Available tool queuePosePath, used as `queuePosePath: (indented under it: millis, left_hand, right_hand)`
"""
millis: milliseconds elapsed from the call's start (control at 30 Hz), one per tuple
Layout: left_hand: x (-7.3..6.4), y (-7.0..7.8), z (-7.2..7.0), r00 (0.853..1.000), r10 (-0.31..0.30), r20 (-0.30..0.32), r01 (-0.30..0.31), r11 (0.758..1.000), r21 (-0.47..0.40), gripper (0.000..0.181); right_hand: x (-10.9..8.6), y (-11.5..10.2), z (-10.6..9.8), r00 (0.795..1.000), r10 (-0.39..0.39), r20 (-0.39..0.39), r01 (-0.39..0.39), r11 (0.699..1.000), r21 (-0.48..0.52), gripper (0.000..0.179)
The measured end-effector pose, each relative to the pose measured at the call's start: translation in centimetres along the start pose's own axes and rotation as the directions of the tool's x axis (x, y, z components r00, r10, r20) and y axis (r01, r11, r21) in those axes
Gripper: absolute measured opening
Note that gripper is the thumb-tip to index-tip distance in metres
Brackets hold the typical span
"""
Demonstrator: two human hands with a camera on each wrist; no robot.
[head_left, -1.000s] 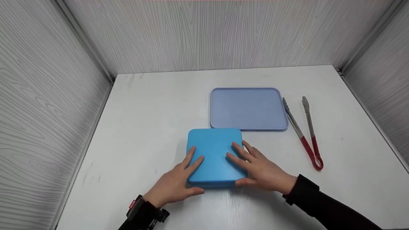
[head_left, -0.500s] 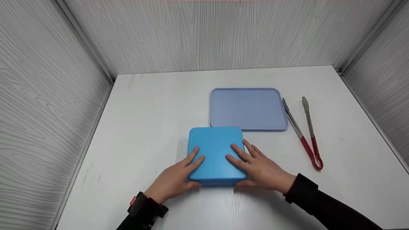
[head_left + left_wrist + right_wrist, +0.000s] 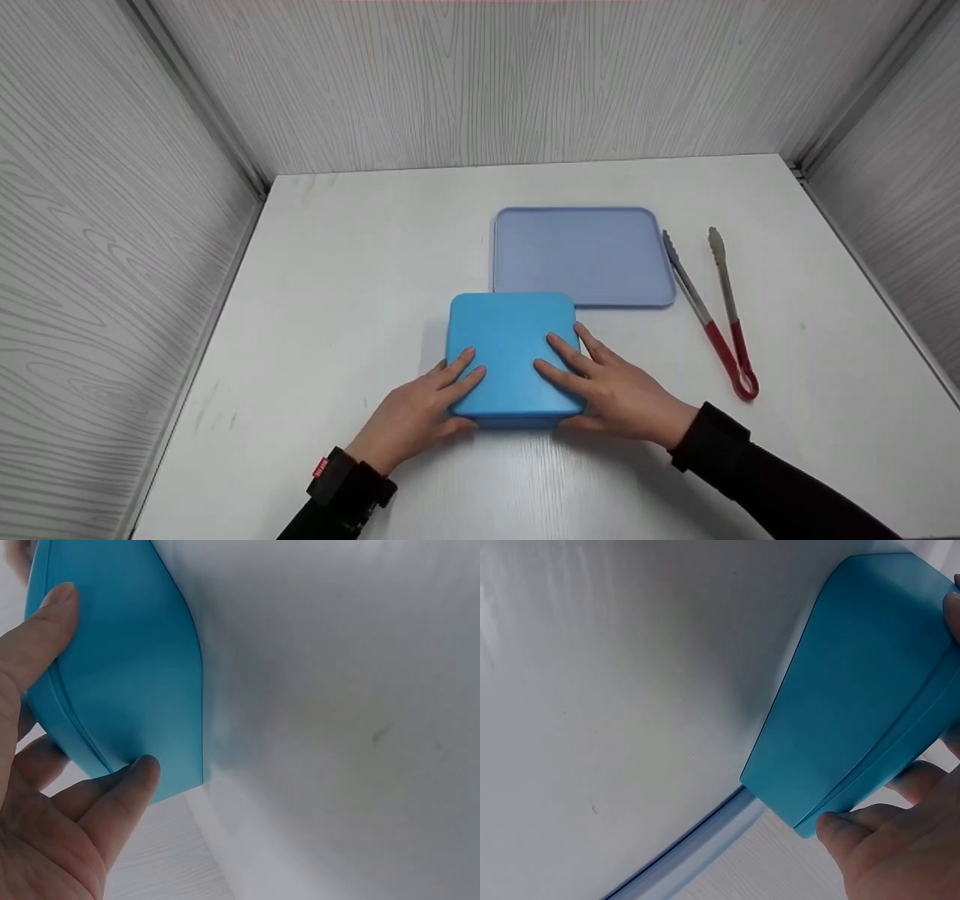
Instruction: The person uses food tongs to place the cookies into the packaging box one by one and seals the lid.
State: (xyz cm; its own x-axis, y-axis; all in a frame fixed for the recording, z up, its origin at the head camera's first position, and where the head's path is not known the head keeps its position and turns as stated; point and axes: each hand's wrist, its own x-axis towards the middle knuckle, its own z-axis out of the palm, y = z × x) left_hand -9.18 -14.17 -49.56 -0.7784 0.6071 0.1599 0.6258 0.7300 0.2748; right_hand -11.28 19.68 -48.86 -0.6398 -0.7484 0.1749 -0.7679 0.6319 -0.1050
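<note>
A blue lidded box [image 3: 514,337] stands on the white table, a seam running round its side below the top. My left hand [image 3: 416,409] holds its left side, two fingertips on the lid and the thumb at the front wall. In the left wrist view the thumb and another fingertip of that hand press the box's wall [image 3: 142,675]. The right hand [image 3: 619,386] grips the opposite side, fingers spread over lid and side, thumb by the front. In the right wrist view, a lower corner of the box [image 3: 847,690] meets the tray's rim [image 3: 712,832].
Behind the box lies a flat pale blue tray [image 3: 585,255], its near left corner hidden by the box. Right of the tray, metal tongs [image 3: 712,322] with red handles lie spread, one tip by the tray's edge. Grey wood-grain panels [image 3: 480,82] enclose the back and sides.
The box has slid slightly away from me and to the right, covering more of the tray's near edge. Both hands moved along with it. Tray and tongs stayed put.
</note>
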Motion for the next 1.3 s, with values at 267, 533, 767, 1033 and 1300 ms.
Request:
queuePosePath:
  millis: [267,533,767,1033,1300]
  left_hand:
    - [0.4,-0.6,-0.5,1.0,0.003,-0.02,-0.002,0.999,0.042,0.072]
    - [2.1,-2.2,-1.1,0.99,-0.119,0.073,0.12,0.993,-0.012,0.088]
    - [3.2,-3.0,-1.2,0.983,-0.141,0.114,0.145,0.989,-0.029,0.101]
    - [3.6,-3.5,-0.9,0.977,-0.113,0.18,0.123,0.992,-0.042,0.112]
    - [3.5,-3.9,-0.2,0.977,-0.112,0.182,0.126,0.989,-0.071,0.113]
  right_hand:
    - [0.1,0.2,-0.3,0.999,0.036,0.027,-0.037,0.998,0.048,0.08]
    - [1.0,0.9,-0.4,0.996,0.093,-0.008,-0.092,0.991,0.099,0.082]
    - [1.5,1.6,0.0,0.992,0.122,0.028,-0.124,0.984,0.127,0.091]
    - [1.7,2.0,0.3,0.988,0.14,0.07,-0.148,0.98,0.136,0.099]
    - [1.7,2.3,0.8,0.986,0.136,0.095,-0.148,0.979,0.139,0.1]
